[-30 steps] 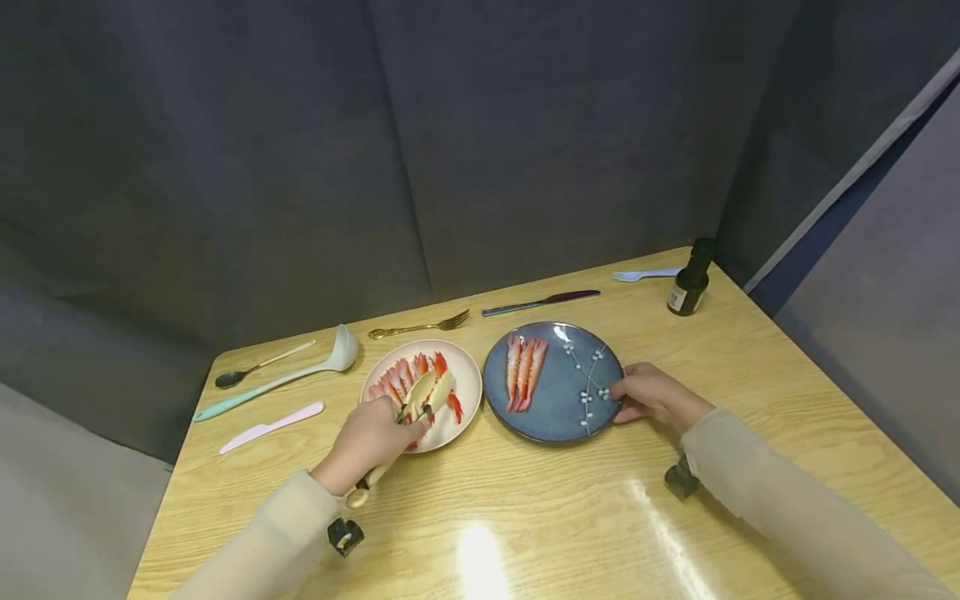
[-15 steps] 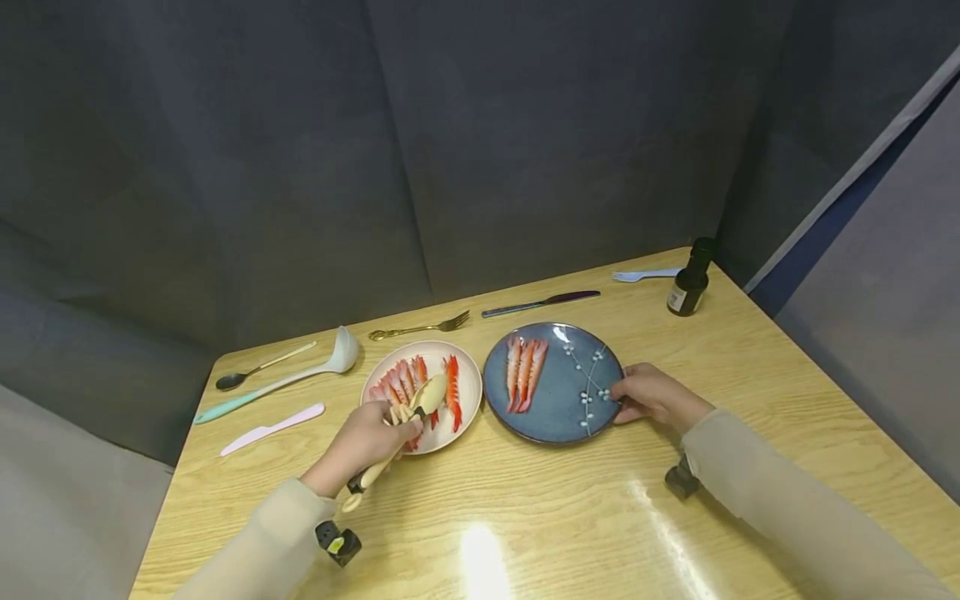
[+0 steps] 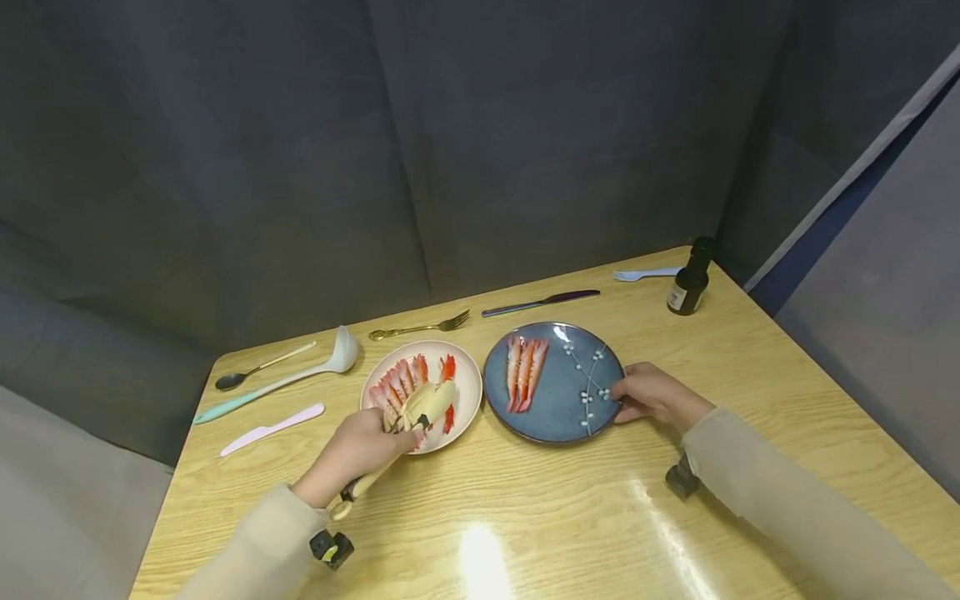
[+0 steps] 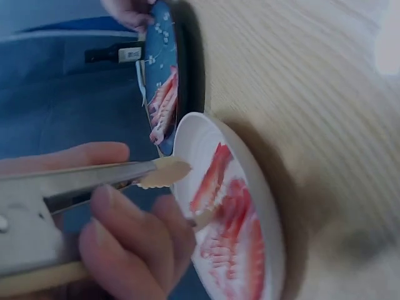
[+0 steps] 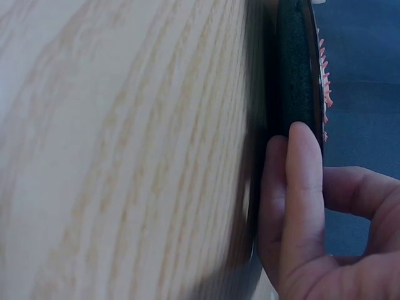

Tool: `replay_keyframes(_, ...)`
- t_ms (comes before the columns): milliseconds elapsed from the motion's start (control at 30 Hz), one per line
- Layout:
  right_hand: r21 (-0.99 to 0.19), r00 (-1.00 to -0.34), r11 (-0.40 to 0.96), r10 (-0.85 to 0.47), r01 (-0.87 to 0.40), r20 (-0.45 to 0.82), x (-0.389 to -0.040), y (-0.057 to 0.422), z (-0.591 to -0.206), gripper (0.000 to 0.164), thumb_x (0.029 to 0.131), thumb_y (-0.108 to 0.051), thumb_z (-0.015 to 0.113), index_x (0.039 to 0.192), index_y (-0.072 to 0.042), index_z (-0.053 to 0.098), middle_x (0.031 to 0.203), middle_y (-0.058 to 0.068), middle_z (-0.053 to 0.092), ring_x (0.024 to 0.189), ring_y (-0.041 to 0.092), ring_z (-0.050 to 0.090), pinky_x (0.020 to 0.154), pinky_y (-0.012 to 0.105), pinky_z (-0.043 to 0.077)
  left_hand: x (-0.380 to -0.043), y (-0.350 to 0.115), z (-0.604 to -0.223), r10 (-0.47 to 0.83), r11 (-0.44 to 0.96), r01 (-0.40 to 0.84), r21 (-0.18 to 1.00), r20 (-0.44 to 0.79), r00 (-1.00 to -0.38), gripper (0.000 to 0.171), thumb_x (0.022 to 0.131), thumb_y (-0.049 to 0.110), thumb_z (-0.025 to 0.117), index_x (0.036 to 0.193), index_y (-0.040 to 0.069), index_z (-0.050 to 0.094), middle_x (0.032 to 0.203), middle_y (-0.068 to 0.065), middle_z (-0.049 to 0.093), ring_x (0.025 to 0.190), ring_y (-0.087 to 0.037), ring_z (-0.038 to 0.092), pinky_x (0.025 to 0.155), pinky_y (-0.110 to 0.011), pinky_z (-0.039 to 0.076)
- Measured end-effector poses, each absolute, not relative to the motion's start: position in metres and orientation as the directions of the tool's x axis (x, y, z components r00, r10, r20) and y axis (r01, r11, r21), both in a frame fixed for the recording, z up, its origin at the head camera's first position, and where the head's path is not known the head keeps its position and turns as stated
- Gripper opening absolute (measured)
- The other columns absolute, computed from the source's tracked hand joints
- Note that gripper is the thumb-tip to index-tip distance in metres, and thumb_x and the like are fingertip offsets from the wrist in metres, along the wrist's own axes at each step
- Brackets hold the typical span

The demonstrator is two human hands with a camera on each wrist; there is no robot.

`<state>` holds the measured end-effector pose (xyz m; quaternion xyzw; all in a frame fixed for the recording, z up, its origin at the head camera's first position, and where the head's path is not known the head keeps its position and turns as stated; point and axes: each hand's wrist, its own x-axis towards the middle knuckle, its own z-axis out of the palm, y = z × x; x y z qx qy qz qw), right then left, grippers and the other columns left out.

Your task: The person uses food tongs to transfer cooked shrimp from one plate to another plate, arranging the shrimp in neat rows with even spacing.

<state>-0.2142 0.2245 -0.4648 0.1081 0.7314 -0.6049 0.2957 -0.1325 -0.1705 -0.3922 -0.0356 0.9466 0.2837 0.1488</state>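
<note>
My left hand (image 3: 371, 442) grips a pair of tongs (image 3: 427, 407) with cream tips, held over the pale pinkish plate (image 3: 474, 392). In the left wrist view, my fingers (image 4: 128, 234) curl round the metal arms, and the tips stand apart. Several red-and-white shrimp (image 4: 228, 244) lie side by side in that plate. Another shrimp (image 3: 448, 367) lies at its right, with the tongs' tips across its middle in the head view. My right hand (image 3: 648, 393) pinches the right rim of the blue plate (image 3: 555, 421), thumb above and fingers underneath. Three shrimp (image 3: 525, 373) lie on this plate's left half.
Left of the plates lie a black spoon (image 3: 232, 380), a ladle (image 3: 341, 354) and a pink knife (image 3: 270, 428). Behind them are a gold fork (image 3: 420, 327) and a dark knife (image 3: 543, 303). A dark bottle (image 3: 686, 287) stands by a blue fork (image 3: 641, 274) at back right.
The tongs' tips have spread and shifted right over the right-hand shrimp, which lay uncovered half a second ago. My left wrist has dropped slightly left. The right hand and blue plate stay put.
</note>
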Motion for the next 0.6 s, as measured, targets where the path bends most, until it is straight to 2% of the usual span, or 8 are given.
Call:
replay_keyframes(200,-0.823,-0.803,0.232,-0.200,0.518,-0.562,-0.214,0.224,-0.465,0.054,0.077,0.004,0.047,0.122,0.018,0.021,0.083,0.015,0.047,0.064,0.019,0.057,0.065,0.035,0.049,-0.131,-0.156,-0.393,0.042,0.878,-0.090,0.470,-0.263,-0.964,0.048,0.066,0.053,0.065,0.054,0.011,0.045,0.048,0.001,0.038,0.038,-0.014,0.038,0.037,-0.028,0.032)
replay_keyframes(367,-0.823,-0.802,0.232,-0.202,0.518,-0.562,-0.213,0.224,-0.467,0.054,0.077,0.003,0.047,0.123,0.018,0.021,0.085,0.015,0.046,0.066,0.019,0.056,0.066,0.036,0.049,-0.136,-0.161,-0.399,0.031,0.867,-0.109,0.487,-0.270,-0.962,0.046,0.069,0.050,0.064,0.053,0.012,0.044,0.047,0.002,0.036,0.037,-0.013,0.036,0.036,-0.027,0.032)
replay_keyframes(467,-0.827,-0.805,0.230,-0.206,0.513,-0.557,-0.213,0.224,-0.467,0.051,0.077,0.004,0.047,0.120,0.018,0.024,0.083,0.014,0.047,0.065,0.019,0.057,0.066,0.036,0.049,-0.137,-0.169,-0.403,0.024,0.824,-0.155,0.545,-0.307,-0.951,0.041,0.072,0.045,0.063,0.060,0.010,0.048,0.049,-0.003,0.046,0.038,-0.016,0.043,0.037,-0.028,0.036)
replay_keyframes(600,-0.828,-0.804,0.227,-0.211,0.513,-0.556,-0.213,0.225,-0.465,0.048,0.077,0.004,0.047,0.118,0.017,0.027,0.080,0.013,0.049,0.063,0.018,0.057,0.066,0.037,0.049,-0.137,-0.175,-0.404,0.052,0.727,-0.223,0.650,-0.377,-0.925,0.038,0.075,0.041,0.062,0.076,0.005,0.050,0.057,-0.012,0.057,0.042,-0.027,0.054,0.038,-0.032,0.042)
